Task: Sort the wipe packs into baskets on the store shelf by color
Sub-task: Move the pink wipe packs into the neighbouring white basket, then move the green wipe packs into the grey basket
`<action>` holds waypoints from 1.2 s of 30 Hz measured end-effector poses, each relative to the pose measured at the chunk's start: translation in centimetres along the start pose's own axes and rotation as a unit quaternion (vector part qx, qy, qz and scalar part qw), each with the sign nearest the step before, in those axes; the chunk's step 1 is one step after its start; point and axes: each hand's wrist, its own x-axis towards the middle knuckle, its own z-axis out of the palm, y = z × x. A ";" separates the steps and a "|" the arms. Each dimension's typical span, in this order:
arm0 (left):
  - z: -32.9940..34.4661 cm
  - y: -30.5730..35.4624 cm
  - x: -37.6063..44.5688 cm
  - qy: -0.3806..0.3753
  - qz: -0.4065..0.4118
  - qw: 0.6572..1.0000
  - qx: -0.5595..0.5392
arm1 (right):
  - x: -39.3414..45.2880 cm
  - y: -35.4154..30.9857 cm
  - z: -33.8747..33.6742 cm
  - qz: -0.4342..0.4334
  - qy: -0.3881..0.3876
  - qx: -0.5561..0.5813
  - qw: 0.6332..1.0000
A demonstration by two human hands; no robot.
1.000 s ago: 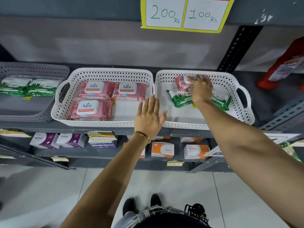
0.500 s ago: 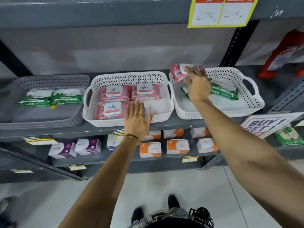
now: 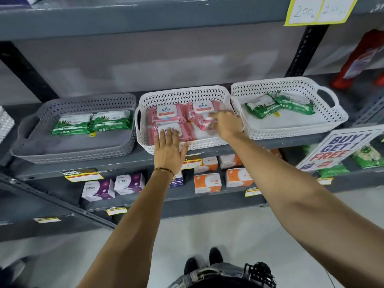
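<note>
Three baskets stand side by side on the shelf. The grey basket (image 3: 72,151) on the left holds two green wipe packs (image 3: 91,123). The middle white basket (image 3: 182,93) holds pink wipe packs (image 3: 169,113). The right white basket (image 3: 291,83) holds two green wipe packs (image 3: 278,103). My right hand (image 3: 225,123) is inside the middle basket at its right side, blurred, with its fingers on a pink wipe pack (image 3: 202,122). My left hand (image 3: 169,149) lies flat and open against the middle basket's front rim.
A lower shelf carries purple boxes (image 3: 113,186) and orange boxes (image 3: 207,181) with yellow price tags. A "buy 1 get 1 free" sign (image 3: 340,146) leans at the right. A red object (image 3: 365,57) stands far right. Dark uprights frame the shelf.
My right hand has lifted the pink pack out of the right basket and carried it left into the middle basket. The left hand stays at the middle basket's front.
</note>
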 end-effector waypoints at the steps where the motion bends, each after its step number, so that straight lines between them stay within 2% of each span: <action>1: 0.0 -0.1 0.0 0.001 0.000 1.000 -0.001 | -0.1 -0.1 0.4 0.009 -0.014 -0.018 1.000; 3: 0.1 0.1 0.0 0.001 -0.005 1.000 -0.008 | 0.0 -0.1 0.5 0.027 -0.052 -0.014 0.998; 6: 0.0 0.8 0.1 0.003 -0.015 1.000 -0.014 | 0.5 -0.2 -0.2 0.040 -0.136 0.053 0.988; 7: -0.1 1.3 0.2 -0.001 -0.010 1.000 -0.014 | 0.5 -0.1 -0.7 0.046 -0.139 0.075 0.986; 13: -0.1 6.8 1.7 -0.023 0.071 0.997 -0.027 | -0.4 2.8 -5.1 0.070 0.090 0.148 0.982; 17: 0.0 10.7 2.8 -0.036 0.111 0.992 -0.037 | -1.1 7.2 -6.8 0.134 0.116 0.149 0.973; 23: 0.4 16.1 5.0 -0.021 0.117 0.990 -0.070 | -0.9 14.0 -7.2 0.154 0.046 0.087 0.983; 27: 0.7 19.1 7.2 -0.027 0.077 0.992 -0.101 | 1.6 17.3 -6.7 0.080 -0.027 0.045 0.995; 30: 1.0 20.8 8.4 -0.021 0.059 0.993 -0.101 | 4.2 19.0 -6.5 0.018 -0.053 -0.016 0.998; 36: 1.9 22.0 8.9 -0.004 0.029 0.998 -0.064 | 8.7 20.7 -5.6 -0.069 -0.122 -0.098 0.985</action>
